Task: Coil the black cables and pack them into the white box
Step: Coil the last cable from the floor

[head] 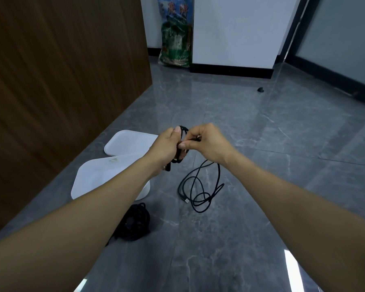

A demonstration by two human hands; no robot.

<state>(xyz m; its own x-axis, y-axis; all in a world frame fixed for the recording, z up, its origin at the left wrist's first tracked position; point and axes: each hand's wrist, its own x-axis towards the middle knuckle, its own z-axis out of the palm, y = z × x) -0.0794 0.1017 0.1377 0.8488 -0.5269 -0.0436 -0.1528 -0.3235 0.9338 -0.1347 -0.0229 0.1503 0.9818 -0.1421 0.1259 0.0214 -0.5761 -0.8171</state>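
Head view: left hand [165, 147] grips coiled black cable [182, 131]; right hand [207, 144] grip pinches same cable, forearms extended.

The only writing in view stands on the printed sack [176, 32] leaning against the white wall at the far end of the floor: a few large blue Chinese characters near its top, too blurred to read with any certainty. Nothing else in the frame carries a legible label, brand, number or sign.
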